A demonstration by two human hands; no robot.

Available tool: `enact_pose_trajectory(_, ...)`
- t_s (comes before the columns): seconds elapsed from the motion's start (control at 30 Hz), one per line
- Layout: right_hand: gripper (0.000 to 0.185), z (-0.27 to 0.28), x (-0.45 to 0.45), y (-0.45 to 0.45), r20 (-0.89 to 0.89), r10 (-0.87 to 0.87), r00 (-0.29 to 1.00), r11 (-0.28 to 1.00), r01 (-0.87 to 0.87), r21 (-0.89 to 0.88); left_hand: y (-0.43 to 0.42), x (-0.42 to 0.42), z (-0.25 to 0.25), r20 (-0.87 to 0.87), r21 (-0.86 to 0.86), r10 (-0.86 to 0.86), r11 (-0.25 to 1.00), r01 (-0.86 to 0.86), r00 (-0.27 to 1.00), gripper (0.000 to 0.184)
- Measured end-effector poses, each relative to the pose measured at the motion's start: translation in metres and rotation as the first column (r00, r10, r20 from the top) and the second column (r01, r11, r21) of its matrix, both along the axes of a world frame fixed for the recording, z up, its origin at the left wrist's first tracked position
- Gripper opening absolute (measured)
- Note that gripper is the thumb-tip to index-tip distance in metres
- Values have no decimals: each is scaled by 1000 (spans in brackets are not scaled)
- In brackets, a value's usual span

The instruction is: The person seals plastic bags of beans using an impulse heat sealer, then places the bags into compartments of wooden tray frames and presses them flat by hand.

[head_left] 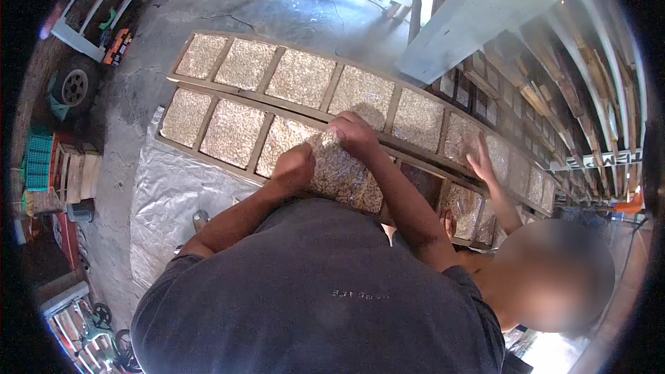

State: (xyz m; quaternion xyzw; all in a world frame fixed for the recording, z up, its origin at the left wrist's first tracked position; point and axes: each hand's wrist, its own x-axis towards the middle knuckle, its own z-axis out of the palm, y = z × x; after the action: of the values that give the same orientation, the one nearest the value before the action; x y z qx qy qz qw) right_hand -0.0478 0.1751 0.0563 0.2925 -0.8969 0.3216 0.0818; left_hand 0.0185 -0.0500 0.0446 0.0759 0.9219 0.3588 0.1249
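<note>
Two long wooden frames [235,93] lie side by side, divided by slats into compartments that hold flat, clear-wrapped packs of pale beans. My left hand [294,167] is closed at the near left corner of one pack [343,176] in the nearer frame. At the far edge of that pack, my right hand [353,133] is closed too, its fingers bent over the plastic. The pack lies slightly askew over the slats. What exactly each set of fingers pinches is too small to tell. Right of this pack, a compartment [419,179] shows a dark bottom.
At the right a co-worker's hand [483,159] reaches over the frames, the other hand [448,223] at the near edge. Silvery sheeting [166,194] lies under the nearer frame. A white post [485,17] stands beyond; racks fill the right. Crates [77,173] stand left.
</note>
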Motion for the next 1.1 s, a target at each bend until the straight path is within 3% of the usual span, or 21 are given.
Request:
enact_pose_trajectory(0.13, 15, -4, -7, -1, -19, 37, 999, 997, -36, 66, 3, -3, 14, 25, 13, 17, 1000, -17, 1000, 28)
enact_pose_trajectory(0.23, 15, -2, -4, -4, 56, -6, 998, 999, 4, 36, 11, -20, 12, -300, 240, 89, 971, -15, 950, 28)
enact_pose_trajectory(0.27, 15, 0, -3, -6, 57, -4, 998, 1000, 3, 17, 11, -29, 11, -219, 198, 29, 980, 15, 975, 25)
enact_pose_trajectory(0.37, 14, -3, -10, -10, 58, 17, 998, 1000, -17, 10, 14, -49, 8, -284, 158, -75, 980, 124, 956, 22)
enact_pose_trajectory(0.47, 12, -7, -16, -13, 78, 11, 997, 998, -15, 53, 17, -55, 7, -213, 137, -76, 985, 106, 974, 18)
enact_pose_trajectory(0.57, 15, -7, -12, -15, 108, -33, 994, 999, 30, 27, 18, -53, 4, -297, 181, -73, 975, 131, 952, 17)
enact_pose_trajectory(0.67, 12, -6, -11, -17, 118, -59, 991, 998, 55, 33, 18, -56, -7, -207, 148, -95, 981, 128, 974, 19)
enact_pose_trajectory(0.77, 8, -5, -7, -19, 141, -102, 985, 993, 93, 73, 14, -63, -24, -284, 91, -181, 972, 215, 942, 21)
enact_pose_trajectory(0.87, 7, -11, -7, -21, 157, -132, 979, 988, 116, 103, 17, -62, -33, -252, 81, -133, 984, 157, 959, 21)
enact_pose_trajectory(0.97, 10, -18, -2, -20, 168, -151, 974, 986, 137, 97, 15, -60, -17, -427, 264, -89, 939, 219, 900, 19)
enact_pose_trajectory(1.1, 16, -13, 0, -19, 194, -212, 958, 971, 183, 154, 6, -71, -17, -323, 135, -171, 965, 224, 931, 20)
